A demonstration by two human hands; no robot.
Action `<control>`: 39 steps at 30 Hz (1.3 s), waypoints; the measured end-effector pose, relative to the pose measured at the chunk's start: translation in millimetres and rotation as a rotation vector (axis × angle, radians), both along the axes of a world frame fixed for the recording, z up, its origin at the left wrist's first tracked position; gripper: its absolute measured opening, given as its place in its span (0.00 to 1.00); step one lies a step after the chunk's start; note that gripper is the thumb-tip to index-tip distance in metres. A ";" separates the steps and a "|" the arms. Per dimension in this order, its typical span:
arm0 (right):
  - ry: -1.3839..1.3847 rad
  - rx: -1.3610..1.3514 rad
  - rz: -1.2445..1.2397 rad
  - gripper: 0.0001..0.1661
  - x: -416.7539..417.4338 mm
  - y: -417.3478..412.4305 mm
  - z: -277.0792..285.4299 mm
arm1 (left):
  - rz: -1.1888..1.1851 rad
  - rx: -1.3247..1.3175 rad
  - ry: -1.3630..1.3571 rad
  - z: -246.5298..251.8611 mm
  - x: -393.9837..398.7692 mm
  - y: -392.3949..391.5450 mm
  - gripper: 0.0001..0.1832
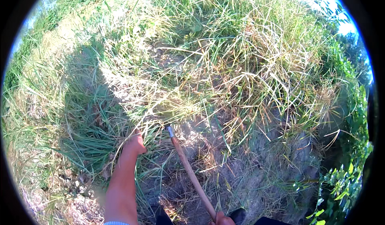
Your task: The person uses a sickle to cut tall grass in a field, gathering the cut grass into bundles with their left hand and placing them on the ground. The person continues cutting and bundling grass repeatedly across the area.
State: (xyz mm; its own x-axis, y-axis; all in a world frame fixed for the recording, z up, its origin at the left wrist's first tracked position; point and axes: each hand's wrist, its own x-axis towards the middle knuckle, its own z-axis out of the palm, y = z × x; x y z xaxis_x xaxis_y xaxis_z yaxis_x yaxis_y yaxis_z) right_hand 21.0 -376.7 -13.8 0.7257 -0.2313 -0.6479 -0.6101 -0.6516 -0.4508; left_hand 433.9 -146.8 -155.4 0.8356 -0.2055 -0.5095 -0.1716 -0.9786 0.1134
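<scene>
My left hand reaches down into a clump of long grass, with its thumb side showing. Grass blades cover its fingers, so their grip is hidden. At the bottom edge, my right hand is closed around the lower end of a wooden handle. The handle slants up and left to a metal ferrule just right of my left hand. Whatever head the tool has lies hidden under cut or bent stalks.
Tall green and dry grass rises ahead and to the right. Dusty soil with straw lies right of the handle. Leafy vines border the right side. A dark shoe shows beside my right hand.
</scene>
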 end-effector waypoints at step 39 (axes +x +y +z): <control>0.165 0.027 -0.111 0.25 63.7 -28.0 -62.4 | 0.057 -0.173 -0.056 -54.0 -68.5 1.9 0.26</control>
